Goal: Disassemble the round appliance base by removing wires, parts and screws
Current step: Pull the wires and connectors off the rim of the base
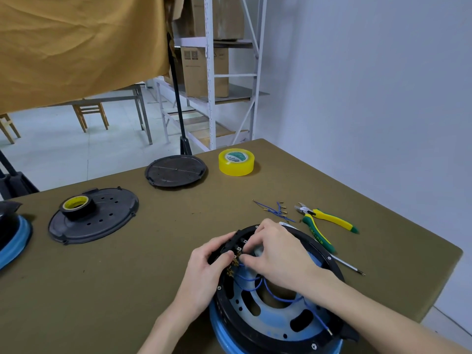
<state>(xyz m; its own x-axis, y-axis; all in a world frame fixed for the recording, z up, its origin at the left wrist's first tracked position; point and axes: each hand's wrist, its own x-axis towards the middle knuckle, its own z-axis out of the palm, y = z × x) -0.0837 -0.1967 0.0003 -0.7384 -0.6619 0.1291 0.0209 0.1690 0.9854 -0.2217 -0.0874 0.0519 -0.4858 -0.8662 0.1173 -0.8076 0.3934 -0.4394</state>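
An olive-green tabletop (143, 272) carries everything. At its near edge sits the round appliance base (278, 310), a black ring with a blue inner plate and a blue rim below, turned open side up. Blue wires (278, 297) loop across its inside, running up to a black terminal block (236, 241) at the far rim, where brass connectors show.

The left hand (208, 267) curls its fingers over the outer side of that block and holds it. The right hand (275, 254) reaches in from the right with fingers bent at the connectors; it seems to pinch a wire end there, though the fingertips hide the contact. The right forearm crosses over the base and covers much of its right side.

To the left lies a black perforated cover (102, 221) with a roll of black tape (76, 204) resting on it. Further back lies a second dark round plate (176, 171), and near it a yellow tape roll (236, 162). At the left edge another blue-rimmed unit (15, 236) is partly cut off.

Just beyond the base lie loose blue wire pieces (277, 210) with brass ends, beside yellow-and-green cutters (324, 223). A screwdriver shaft (348, 265) pokes out from behind the base on the right.
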